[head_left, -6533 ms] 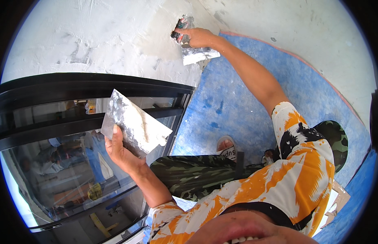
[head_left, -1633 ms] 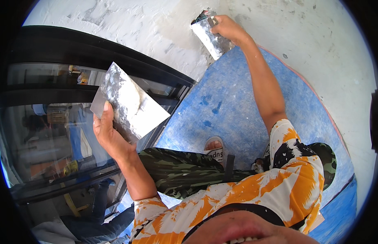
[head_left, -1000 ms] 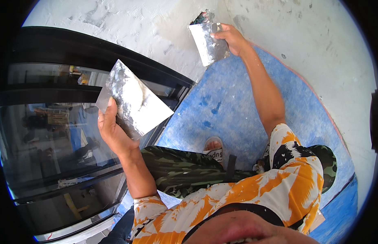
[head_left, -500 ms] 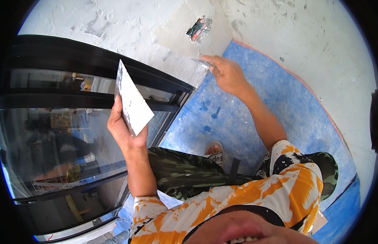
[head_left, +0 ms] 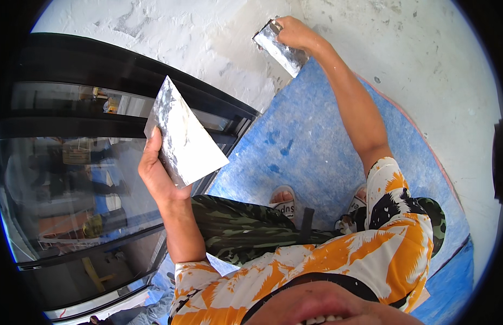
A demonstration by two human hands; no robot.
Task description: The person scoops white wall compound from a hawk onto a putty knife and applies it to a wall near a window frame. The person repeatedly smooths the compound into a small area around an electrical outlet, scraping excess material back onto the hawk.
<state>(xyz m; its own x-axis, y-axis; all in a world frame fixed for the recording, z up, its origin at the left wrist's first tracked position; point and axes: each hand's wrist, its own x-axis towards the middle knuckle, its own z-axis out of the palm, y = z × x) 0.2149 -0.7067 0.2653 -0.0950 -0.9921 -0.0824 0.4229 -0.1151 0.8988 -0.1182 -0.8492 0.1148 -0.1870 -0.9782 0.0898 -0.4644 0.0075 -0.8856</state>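
Note:
My left hand grips a flat metal plasterer's hawk from beneath, its bright face smeared with white plaster. My right hand is closed on a rectangular metal trowel, which lies against the plastered wall near the corner. The trowel covers most of the rough hole in the wall; only a dark edge of it shows at the trowel's upper left. Fingers of the right hand wrap the trowel's top end, and its handle is hidden.
A black-framed glass door or window runs along the left, with reflections in its panes. Blue sheeting covers the floor around my sandalled feet. A second bare wall rises on the right, with a dark object at its far edge.
My right hand has moved up and away from me, bringing the trowel over the wall hole. The hawk in my left hand has turned so that more of its face shows.

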